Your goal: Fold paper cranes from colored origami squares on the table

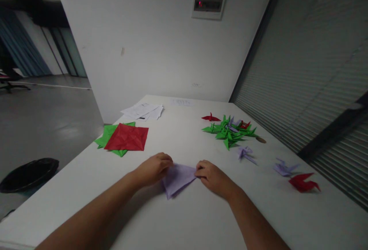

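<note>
A folded sheet of purple paper (178, 179) lies on the white table in front of me, one corner pointing toward me. My left hand (157, 169) grips its upper left side with the fingers curled; the fingertips are partly hidden. At the right corner, my right hand (211, 175) pinches the paper between thumb and fingers. Purple paper cranes (245, 153) lie to the right of my right hand, and a red paper crane (304, 183) rests farther right.
Beyond them sits a pile of mostly green paper cranes (227, 129). Creased red paper (128, 137) covers green sheets (108, 132) on the left. Printed papers (143, 111) lie at the back left. A black-lined bin (28, 173) stands beside the table (172, 227); blinds (310, 81) flank its right.
</note>
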Demonstrator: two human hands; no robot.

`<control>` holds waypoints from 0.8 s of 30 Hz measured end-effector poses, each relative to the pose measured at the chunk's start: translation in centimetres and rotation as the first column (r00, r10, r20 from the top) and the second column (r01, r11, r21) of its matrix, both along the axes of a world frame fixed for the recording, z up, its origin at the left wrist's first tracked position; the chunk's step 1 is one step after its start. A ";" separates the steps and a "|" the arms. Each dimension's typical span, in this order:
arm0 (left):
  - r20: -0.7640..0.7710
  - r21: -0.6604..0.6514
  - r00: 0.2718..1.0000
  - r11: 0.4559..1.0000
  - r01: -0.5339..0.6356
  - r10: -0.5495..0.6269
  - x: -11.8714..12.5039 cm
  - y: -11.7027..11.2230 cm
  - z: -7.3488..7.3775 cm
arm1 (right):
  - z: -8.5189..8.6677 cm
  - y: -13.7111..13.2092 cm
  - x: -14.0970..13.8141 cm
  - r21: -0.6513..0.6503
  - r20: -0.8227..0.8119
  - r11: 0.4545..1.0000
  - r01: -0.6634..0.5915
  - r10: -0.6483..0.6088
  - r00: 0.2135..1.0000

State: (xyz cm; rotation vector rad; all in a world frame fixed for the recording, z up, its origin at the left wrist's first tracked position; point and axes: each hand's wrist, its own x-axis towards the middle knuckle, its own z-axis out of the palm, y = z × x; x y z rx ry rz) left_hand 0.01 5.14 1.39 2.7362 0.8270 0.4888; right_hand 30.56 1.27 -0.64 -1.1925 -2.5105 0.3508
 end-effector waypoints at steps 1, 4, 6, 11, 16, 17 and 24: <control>-0.015 -0.021 0.997 0.997 0.073 -0.073 0.5 -0.6 -0.2 | -0.1 0.0 0.0 0.001 -0.001 1.000 0.000 0.000 1.000; -0.114 -0.007 0.983 0.989 0.147 -0.147 1.1 -1.4 -1.3 | -0.3 0.1 0.2 0.006 -0.003 1.000 0.007 -0.007 1.000; -0.158 0.006 0.979 0.991 0.134 -0.132 1.0 -1.3 -2.1 | -0.3 0.1 0.4 0.016 0.006 1.000 0.021 -0.021 1.000; -0.244 -0.031 0.966 0.996 0.078 -0.083 0.6 -0.9 -3.0 | 0.0 0.1 -0.3 0.104 -0.068 0.985 0.138 -0.131 0.989; -0.264 0.011 0.964 1.000 0.028 -0.024 1.4 -1.5 -3.5 | -0.6 -0.5 -4.1 0.143 -0.116 0.981 0.130 -0.114 0.987; -0.260 0.022 0.965 1.000 0.022 -0.016 1.5 -1.6 -3.6 | -0.9 -0.7 -4.8 0.109 -0.081 0.987 0.115 -0.106 0.991; -0.314 0.028 0.948 0.999 -0.041 0.048 1.4 -1.3 -4.0 | -2.0 -1.3 -5.5 -0.124 0.120 0.990 0.071 -0.056 0.991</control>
